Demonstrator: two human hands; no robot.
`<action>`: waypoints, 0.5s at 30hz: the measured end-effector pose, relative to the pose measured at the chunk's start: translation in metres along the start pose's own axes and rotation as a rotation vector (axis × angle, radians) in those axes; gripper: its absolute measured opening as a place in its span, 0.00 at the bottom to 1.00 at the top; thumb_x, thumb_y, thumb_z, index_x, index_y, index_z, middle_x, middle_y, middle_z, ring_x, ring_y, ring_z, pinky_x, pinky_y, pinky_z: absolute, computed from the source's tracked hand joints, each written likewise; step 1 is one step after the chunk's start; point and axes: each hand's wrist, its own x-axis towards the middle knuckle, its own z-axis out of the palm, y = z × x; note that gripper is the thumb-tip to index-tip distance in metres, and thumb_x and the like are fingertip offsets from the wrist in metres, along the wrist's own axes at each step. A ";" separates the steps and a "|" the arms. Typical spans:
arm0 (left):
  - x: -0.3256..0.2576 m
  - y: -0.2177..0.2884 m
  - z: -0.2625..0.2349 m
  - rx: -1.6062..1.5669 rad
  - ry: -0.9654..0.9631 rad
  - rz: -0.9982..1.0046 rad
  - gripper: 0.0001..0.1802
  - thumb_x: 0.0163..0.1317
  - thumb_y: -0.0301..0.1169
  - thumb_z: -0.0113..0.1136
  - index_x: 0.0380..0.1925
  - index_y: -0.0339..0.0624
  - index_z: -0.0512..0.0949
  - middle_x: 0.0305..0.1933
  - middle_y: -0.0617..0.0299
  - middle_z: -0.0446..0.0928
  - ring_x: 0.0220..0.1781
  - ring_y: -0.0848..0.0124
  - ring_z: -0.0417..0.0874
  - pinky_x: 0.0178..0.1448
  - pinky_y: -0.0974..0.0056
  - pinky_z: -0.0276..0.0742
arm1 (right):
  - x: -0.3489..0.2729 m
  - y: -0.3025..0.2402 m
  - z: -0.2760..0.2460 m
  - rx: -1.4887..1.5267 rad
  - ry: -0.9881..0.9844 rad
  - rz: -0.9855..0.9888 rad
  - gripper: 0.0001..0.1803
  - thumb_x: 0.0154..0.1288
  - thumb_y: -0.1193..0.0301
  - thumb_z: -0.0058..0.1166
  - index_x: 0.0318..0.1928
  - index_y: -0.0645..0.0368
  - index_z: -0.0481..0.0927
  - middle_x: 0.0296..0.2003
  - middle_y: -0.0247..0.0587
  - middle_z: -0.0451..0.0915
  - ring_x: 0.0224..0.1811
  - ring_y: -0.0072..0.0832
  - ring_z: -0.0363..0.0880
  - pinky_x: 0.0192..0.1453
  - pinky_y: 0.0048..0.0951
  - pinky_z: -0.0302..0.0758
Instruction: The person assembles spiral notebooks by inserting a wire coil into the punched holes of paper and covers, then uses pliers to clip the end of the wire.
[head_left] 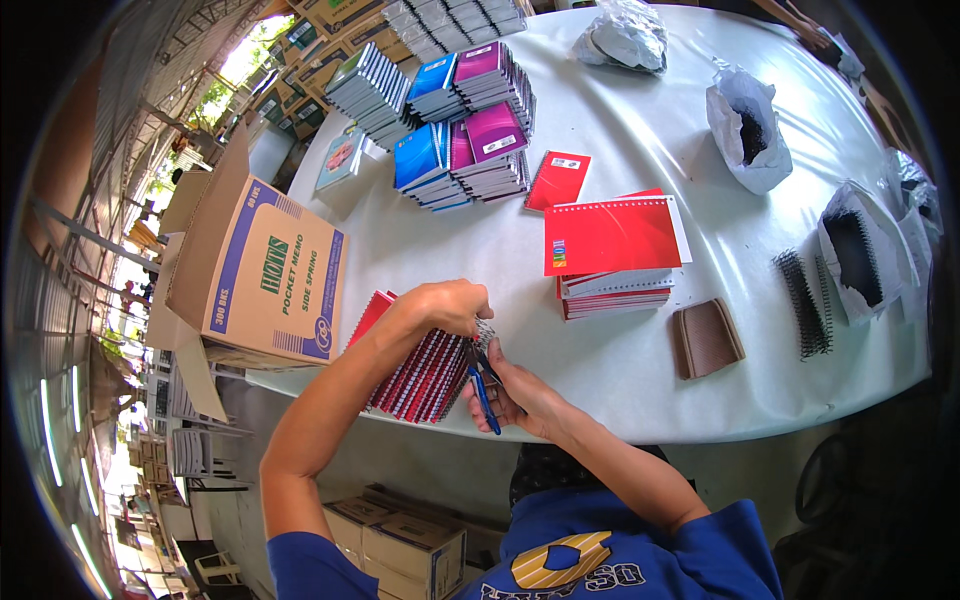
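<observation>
At the near edge of a white-covered table (640,140), a person in a blue shirt works on a fanned stack of red spiral notebooks (420,372). The left hand (452,305) is curled over the top of the stack, fingers closed down on the wire-bound edges. The right hand (515,395) grips a pair of blue-handled pliers (483,388), the handles closed in the fist & the tip meeting the wire spine just under the left hand. The stack lies partly over the table's front edge, w/ the notebooks tilted and overlapping one another.

Just left of the hands stands a brown cardboard box (262,270) w/ blue printing, flaps open. Behind the hands, near mid-table, sits a pile of larger red-covered notebooks (610,250), one small red booklet (558,180) just beside it. Farther back are stacks of blue and purple notebooks (465,130) in rows. To the right lies a brown bundle of wire coils (707,338), then loose black spiral bindings (803,303), and white plastic bags (748,125) holding more black coils, well apart from the hands. More cartons (405,545) sit on the floor below the table edge.
</observation>
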 end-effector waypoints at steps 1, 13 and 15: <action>0.001 0.003 0.000 0.015 -0.013 -0.005 0.28 0.51 0.25 0.62 0.56 0.35 0.78 0.54 0.46 0.81 0.57 0.54 0.82 0.62 0.60 0.76 | 0.001 -0.001 -0.001 0.008 -0.005 -0.005 0.41 0.71 0.33 0.26 0.34 0.61 0.75 0.23 0.37 0.74 0.24 0.28 0.74 0.30 0.32 0.76; 0.000 0.005 0.004 -0.052 0.103 -0.117 0.26 0.48 0.21 0.60 0.52 0.36 0.81 0.52 0.45 0.82 0.56 0.53 0.82 0.61 0.58 0.77 | 0.007 0.003 -0.009 -0.032 0.015 -0.004 0.42 0.70 0.32 0.25 0.36 0.60 0.77 0.26 0.39 0.78 0.27 0.31 0.79 0.34 0.34 0.81; 0.003 0.005 0.005 -0.041 0.115 -0.092 0.27 0.48 0.21 0.60 0.53 0.36 0.80 0.52 0.45 0.82 0.56 0.52 0.82 0.61 0.57 0.77 | 0.010 0.002 -0.011 -0.033 -0.015 -0.007 0.43 0.69 0.32 0.25 0.37 0.60 0.78 0.27 0.40 0.79 0.29 0.32 0.81 0.37 0.36 0.83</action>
